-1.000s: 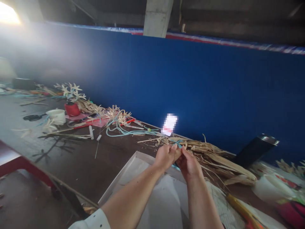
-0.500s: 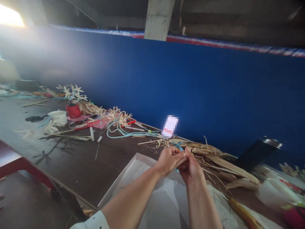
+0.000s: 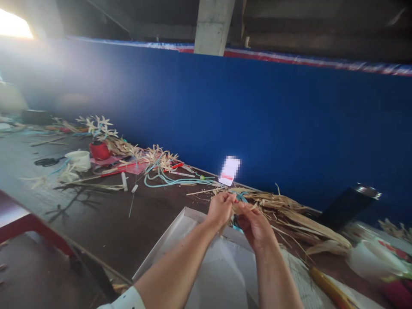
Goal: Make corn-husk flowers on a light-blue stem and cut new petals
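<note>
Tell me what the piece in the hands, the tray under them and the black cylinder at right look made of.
Piece in the hands: dried straw-like husk, tan, fibrous, matte, with a teal strip.
Tray: probably cardboard or thin sheet, pale and matte.
Black cylinder: likely metal or plastic, with a shiny silvery rim.

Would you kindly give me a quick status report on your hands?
Left hand and right hand both pinch a tan dried-leaf strip. Blue ribbon behind. Nothing obstructing.

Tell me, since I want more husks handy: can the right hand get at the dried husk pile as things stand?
Probably yes. The right hand is beside the dried husk pile, with nothing between them, but it and the left hand are both pinching a small husk piece, so it would have to let go first.
</note>
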Demonstrator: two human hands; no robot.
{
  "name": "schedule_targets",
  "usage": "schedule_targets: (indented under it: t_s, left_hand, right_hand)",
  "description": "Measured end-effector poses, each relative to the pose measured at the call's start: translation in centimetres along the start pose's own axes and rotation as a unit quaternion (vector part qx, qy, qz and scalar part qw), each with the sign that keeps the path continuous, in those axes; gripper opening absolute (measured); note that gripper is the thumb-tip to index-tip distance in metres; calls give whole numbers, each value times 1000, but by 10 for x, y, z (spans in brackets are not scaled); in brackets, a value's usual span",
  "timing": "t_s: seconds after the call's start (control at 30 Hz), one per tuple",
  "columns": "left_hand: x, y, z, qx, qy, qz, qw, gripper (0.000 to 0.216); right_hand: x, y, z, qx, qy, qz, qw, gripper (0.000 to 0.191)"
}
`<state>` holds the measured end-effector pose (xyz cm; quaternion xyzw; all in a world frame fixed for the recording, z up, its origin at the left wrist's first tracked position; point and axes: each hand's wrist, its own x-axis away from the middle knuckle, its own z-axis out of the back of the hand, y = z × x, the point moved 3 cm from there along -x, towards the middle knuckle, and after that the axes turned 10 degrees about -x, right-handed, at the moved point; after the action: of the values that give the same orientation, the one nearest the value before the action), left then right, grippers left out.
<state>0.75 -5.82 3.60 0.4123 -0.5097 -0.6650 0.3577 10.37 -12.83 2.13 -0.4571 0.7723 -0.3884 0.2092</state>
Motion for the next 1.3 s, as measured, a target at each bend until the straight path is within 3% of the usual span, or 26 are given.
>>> schedule_targets:
  t_s: [0.17, 0.37, 0.5, 0.67, 1.0, 1.2, 1.3]
  left_hand:
    - [0, 0, -1, 18, -18, -30, 999, 30]
    - [9, -1, -10, -40, -68, -25, 997, 41]
    - [11, -1, -13, -35, -105, -31, 993, 40]
    - [9, 2, -12, 8, -99, -41, 994, 33]
    - [11, 5, -11, 27, -90, -33, 995, 36]
    - [10, 10, -6, -15, -70, -39, 997, 34]
    - [9, 7, -5, -61, -57, -77, 994, 34]
  right_hand:
    - [-2, 0, 5, 1, 15, -9, 1000, 30]
    - [-7, 0, 12, -61, 102, 17, 993, 29]
    - [-5, -3, 11, -45, 149, 63, 986, 31]
    - [-3, -6, 5, -47, 90, 51, 994, 32]
    - [-1, -9, 6, -112, 114, 38, 986, 27]
    - [-2, -5, 6, -138, 87, -20, 986, 26]
    - [-2, -4, 8, -109, 90, -3, 990, 28]
